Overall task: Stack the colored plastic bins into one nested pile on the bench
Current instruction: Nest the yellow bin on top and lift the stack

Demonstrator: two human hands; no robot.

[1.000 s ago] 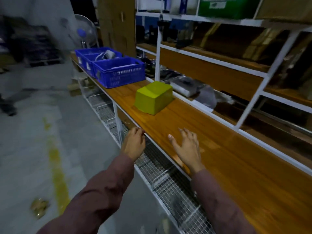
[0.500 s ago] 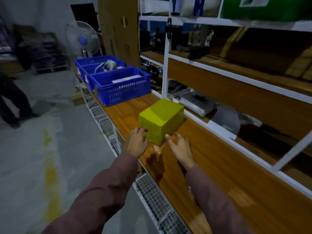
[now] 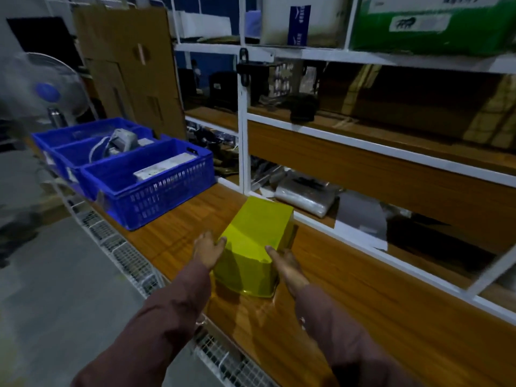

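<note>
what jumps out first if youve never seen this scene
The yellow bin, upside down on the wooden bench, with the left hand and right hand against its two sides. Behind it to the left sits a row of blue crates holding parts.

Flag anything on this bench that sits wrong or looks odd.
The yellow bin sits upside down, closed bottom up, skewed to the bench edge, left hand and right hand on its sides. The blue crates still hold items. Nothing spilled or damaged.
</note>
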